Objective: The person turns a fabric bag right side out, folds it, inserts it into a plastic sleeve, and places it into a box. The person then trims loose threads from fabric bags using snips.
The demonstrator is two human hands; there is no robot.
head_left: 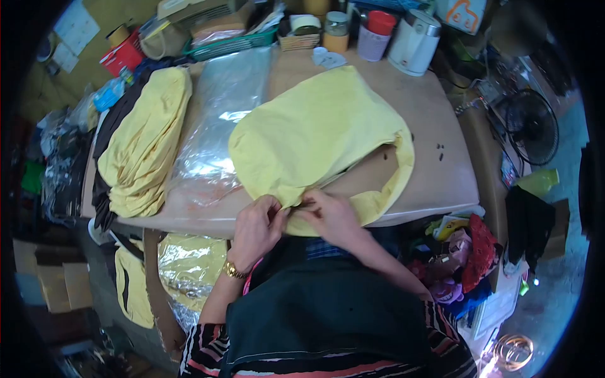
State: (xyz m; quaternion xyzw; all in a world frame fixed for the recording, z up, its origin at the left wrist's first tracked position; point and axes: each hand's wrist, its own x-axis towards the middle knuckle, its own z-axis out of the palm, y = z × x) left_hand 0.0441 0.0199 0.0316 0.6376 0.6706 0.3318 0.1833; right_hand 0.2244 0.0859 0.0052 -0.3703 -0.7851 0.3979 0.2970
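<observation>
Both hands meet at the near side of a yellow fabric bag (pixel 315 126), which lies at the centre of the frame on the tabletop (pixel 441 183). Thumb and fingers of the left hand (pixel 260 220) are pinched closed on a gathered bit of its cloth. Bent fingers of the right hand (pixel 329 217) touch the same spot, but their tips are partly hidden, so whether they grip cannot be told. What lies under the fingertips is covered. The bag's strap (pixel 405 167) loops to the right, its near end running behind the right hand.

Left of the bag lie clear plastic bags (pixel 227 107) and a pile of yellow cloth (pixel 151 145), which partly covers dark fabric. Below the table edge, more yellow fabric (pixel 192 261) shows through glossy wrapping, its outline blurred by glare and its lower part hard to make out.

At the upper right, a white panel (pixel 463 14) bears an orange outline drawing, cut off by the top edge. Papers (pixel 77 24) at the upper left are too blurred to read, as are any markings on the electric kettle (pixel 414 44). Darkness swallows the frame's corners.
</observation>
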